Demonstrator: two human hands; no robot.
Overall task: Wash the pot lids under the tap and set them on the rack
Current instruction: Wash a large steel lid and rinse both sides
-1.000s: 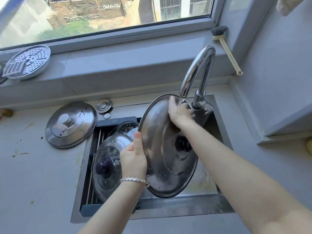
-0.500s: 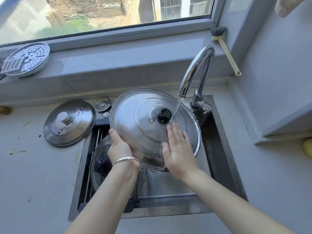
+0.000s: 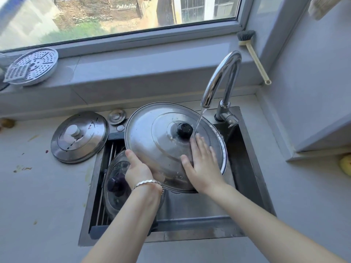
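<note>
A large steel lid [image 3: 159, 137] with a black knob is held over the sink, top side up, under the running tap [image 3: 220, 80]. Water falls just right of the knob. My left hand [image 3: 137, 168], with a bracelet on the wrist, grips the lid's near left rim. My right hand [image 3: 203, 164] lies flat on the lid's top, fingers spread, close to the knob. A glass lid [image 3: 115, 179] with a dark knob rests on the rack [image 3: 109, 150] in the sink's left half, partly hidden by my left arm. Another steel lid [image 3: 79, 136] lies on the counter to the left.
The sink [image 3: 247, 152] is set in a grey counter. A small metal cap [image 3: 116, 116] lies behind it. A perforated steamer plate [image 3: 32, 66] leans on the windowsill at far left. A dish brush [image 3: 253, 56] stands in the right corner. A yellow object [image 3: 345, 164] sits at the right edge.
One second ago the large lid stood on edge with its underside toward me; it has been turned top side up under the stream. My right hand moved from the far rim onto its top.
</note>
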